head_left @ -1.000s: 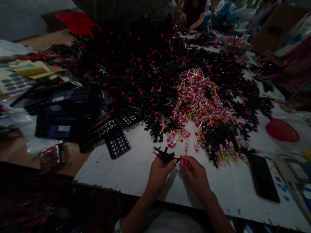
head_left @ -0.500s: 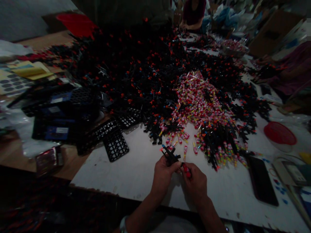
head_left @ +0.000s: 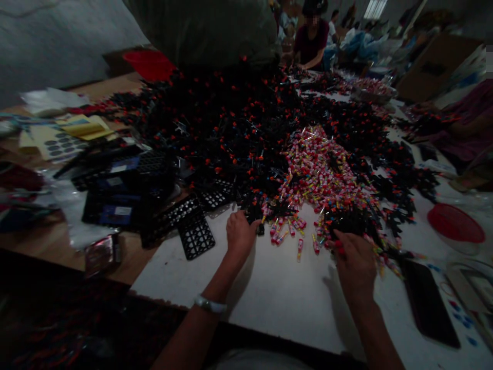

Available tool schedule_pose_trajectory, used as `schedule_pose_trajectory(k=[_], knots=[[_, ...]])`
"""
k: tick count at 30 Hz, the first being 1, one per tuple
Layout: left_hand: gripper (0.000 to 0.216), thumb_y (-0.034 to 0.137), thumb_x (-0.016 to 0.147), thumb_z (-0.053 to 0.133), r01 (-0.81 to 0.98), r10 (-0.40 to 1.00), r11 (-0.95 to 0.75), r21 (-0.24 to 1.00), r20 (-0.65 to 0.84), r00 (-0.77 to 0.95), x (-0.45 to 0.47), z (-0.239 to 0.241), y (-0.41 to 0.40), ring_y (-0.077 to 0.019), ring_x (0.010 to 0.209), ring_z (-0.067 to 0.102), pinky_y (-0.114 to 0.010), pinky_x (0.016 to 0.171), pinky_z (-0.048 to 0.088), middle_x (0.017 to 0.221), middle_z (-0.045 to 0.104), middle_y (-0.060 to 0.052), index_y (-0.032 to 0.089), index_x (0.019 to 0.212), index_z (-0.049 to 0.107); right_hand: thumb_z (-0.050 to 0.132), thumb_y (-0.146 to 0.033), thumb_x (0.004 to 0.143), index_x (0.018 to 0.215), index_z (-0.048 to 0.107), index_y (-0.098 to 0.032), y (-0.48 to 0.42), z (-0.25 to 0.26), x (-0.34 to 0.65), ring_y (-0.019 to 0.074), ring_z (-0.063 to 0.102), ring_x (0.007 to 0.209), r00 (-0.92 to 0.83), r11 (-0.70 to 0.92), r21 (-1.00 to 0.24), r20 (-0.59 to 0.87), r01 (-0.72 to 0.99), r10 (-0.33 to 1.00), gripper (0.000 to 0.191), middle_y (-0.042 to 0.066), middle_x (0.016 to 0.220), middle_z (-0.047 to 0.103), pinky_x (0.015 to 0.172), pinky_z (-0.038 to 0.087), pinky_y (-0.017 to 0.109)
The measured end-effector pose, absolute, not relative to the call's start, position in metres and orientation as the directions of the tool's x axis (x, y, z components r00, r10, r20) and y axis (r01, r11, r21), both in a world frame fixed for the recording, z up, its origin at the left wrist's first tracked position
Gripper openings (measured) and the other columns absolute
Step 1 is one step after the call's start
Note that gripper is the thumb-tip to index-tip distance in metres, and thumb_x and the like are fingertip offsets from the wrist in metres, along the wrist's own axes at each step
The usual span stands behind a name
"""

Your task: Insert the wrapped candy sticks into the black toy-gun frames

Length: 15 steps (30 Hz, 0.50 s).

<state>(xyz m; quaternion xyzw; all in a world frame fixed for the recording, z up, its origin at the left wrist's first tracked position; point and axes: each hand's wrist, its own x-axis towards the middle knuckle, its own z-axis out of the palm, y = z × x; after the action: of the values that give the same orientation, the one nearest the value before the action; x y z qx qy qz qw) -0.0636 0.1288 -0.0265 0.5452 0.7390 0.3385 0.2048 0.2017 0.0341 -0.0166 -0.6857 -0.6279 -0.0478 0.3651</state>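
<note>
My left hand (head_left: 239,234) reaches to the front edge of a heap of black toy guns (head_left: 215,123) with orange tips. Its thumb stands apart from the bent fingers, and their tips are partly hidden. My right hand (head_left: 356,262) is at the right, over black toy guns (head_left: 348,222) lying among small candy tubes. Its fingers are pinched together, and a small red piece (head_left: 339,247) shows at them; I cannot make out what it belongs to. Between the hands lie loose pink-and-yellow candy tubes (head_left: 299,250), in front of a larger tube pile (head_left: 319,164).
Black perforated trays (head_left: 196,239) lie left of my left hand. A black phone (head_left: 429,303) and a red mesh basket (head_left: 456,222) are at the right. A red basin (head_left: 150,65) stands at the back left. Other people (head_left: 313,41) sit behind and at the right.
My hands were together over the table, holding a black toy gun and something red. They have parted: the left went left to the heap, the right moved right. The view has shifted too.
</note>
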Motion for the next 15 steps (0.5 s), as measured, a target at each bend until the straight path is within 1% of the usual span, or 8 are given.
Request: schedule_pose_trajectory(k=[1, 3, 6, 8, 9, 11, 13, 15], knots=[[0.042, 0.023, 0.067, 0.071, 0.647, 0.948, 0.209, 0.733, 0.01, -0.318, -0.067, -0.028, 0.129, -0.0302, 0.097, 0.056, -0.044, 0.088, 0.041, 0.093, 0.062, -0.013, 0.013, 0.104, 0.056, 0.052, -0.039, 0.089, 0.11, 0.066, -0.021, 0.033, -0.024, 0.188, 0.0242, 0.061, 0.094, 0.195, 0.08, -0.532, 0.442, 0.843, 0.876, 0.031, 0.011, 0.098, 0.066, 0.086, 0.05, 0.043], [0.042, 0.025, 0.065, 0.072, 0.525, 0.942, 0.252, 0.813, -0.083, -0.324, -0.071, -0.031, 0.121, -0.0237, 0.081, 0.059, -0.037, 0.078, 0.043, 0.082, 0.063, -0.006, 0.018, 0.104, 0.057, 0.051, -0.041, 0.088, 0.109, 0.065, -0.021, 0.028, -0.036, 0.161, 0.021, 0.063, 0.086, 0.182, 0.055, -0.7, 0.259, 0.712, 0.948, 0.033, 0.008, 0.096, 0.067, 0.081, 0.052, 0.039], [0.035, 0.033, 0.062, 0.075, 0.127, 0.922, 0.261, 0.957, -0.208, -0.327, -0.069, -0.033, 0.099, -0.0156, 0.07, 0.058, -0.028, 0.068, 0.042, 0.077, 0.063, -0.001, 0.019, 0.091, 0.06, 0.054, -0.045, 0.086, 0.106, 0.066, -0.02, 0.022, -0.043, 0.126, 0.017, 0.062, 0.076, 0.175, -0.053, -0.848, 0.047, 0.528, 0.983, 0.034, 0.004, 0.087, 0.067, 0.075, 0.052, 0.032], [0.034, 0.036, 0.059, 0.076, -0.147, 0.919, 0.267, 0.953, -0.297, -0.259, -0.062, -0.032, 0.084, -0.0124, 0.067, 0.056, -0.024, 0.065, 0.042, 0.074, 0.063, 0.0, 0.017, 0.082, 0.061, 0.056, -0.045, 0.084, 0.107, 0.065, -0.02, 0.021, -0.041, 0.108, 0.0154, 0.061, 0.073, 0.115, -0.078, -0.895, -0.03, 0.44, 0.993, 0.035, 0.002, 0.08, 0.066, 0.07, 0.051, 0.028], [0.034, 0.036, 0.059, 0.077, -0.245, 0.917, 0.284, 0.927, -0.337, -0.211, -0.057, -0.031, 0.077, -0.0113, 0.066, 0.055, -0.023, 0.064, 0.042, 0.073, 0.063, 0.0, 0.016, 0.08, 0.061, 0.056, -0.044, 0.084, 0.107, 0.065, -0.02, 0.022, -0.04, 0.1, 0.0147, 0.06, 0.072, 0.077, -0.071, -0.908, -0.043, 0.412, 0.996, 0.034, 0.001, 0.078, 0.065, 0.068, 0.05, 0.027], [0.035, 0.036, 0.059, 0.077, -0.344, 0.91, 0.325, 0.881, -0.39, -0.139, -0.045, -0.029, 0.064, -0.0104, 0.067, 0.056, -0.023, 0.066, 0.043, 0.073, 0.063, 0.001, 0.015, 0.081, 0.062, 0.054, -0.041, 0.085, 0.101, 0.065, -0.02, 0.025, -0.039, 0.089, 0.0136, 0.059, 0.07, 0.028, -0.031, -0.916, -0.022, 0.4, 0.999, 0.028, 0.0, 0.077, 0.065, 0.065, 0.048, 0.024], [0.036, 0.036, 0.061, 0.077, -0.344, 0.904, 0.357, 0.869, -0.413, -0.106, -0.036, -0.025, 0.054, -0.0112, 0.072, 0.058, -0.023, 0.069, 0.045, 0.08, 0.065, -0.001, 0.015, 0.086, 0.061, 0.05, -0.035, 0.088, 0.092, 0.065, -0.019, 0.026, -0.04, 0.086, 0.0137, 0.059, 0.071, 0.014, 0.045, -0.887, 0.057, 0.46, 0.998, 0.023, 0.001, 0.079, 0.065, 0.067, 0.047, 0.024], [0.041, 0.038, 0.063, 0.075, -0.294, 0.894, 0.407, 0.865, -0.443, -0.063, -0.031, -0.022, 0.046, -0.0134, 0.075, 0.06, -0.024, 0.068, 0.047, 0.083, 0.067, -0.003, 0.015, 0.093, 0.06, 0.047, -0.031, 0.09, 0.09, 0.065, -0.018, 0.023, -0.041, 0.089, 0.0156, 0.059, 0.075, -0.014, 0.137, -0.814, 0.157, 0.565, 0.987, 0.022, 0.004, 0.08, 0.065, 0.071, 0.047, 0.026]])
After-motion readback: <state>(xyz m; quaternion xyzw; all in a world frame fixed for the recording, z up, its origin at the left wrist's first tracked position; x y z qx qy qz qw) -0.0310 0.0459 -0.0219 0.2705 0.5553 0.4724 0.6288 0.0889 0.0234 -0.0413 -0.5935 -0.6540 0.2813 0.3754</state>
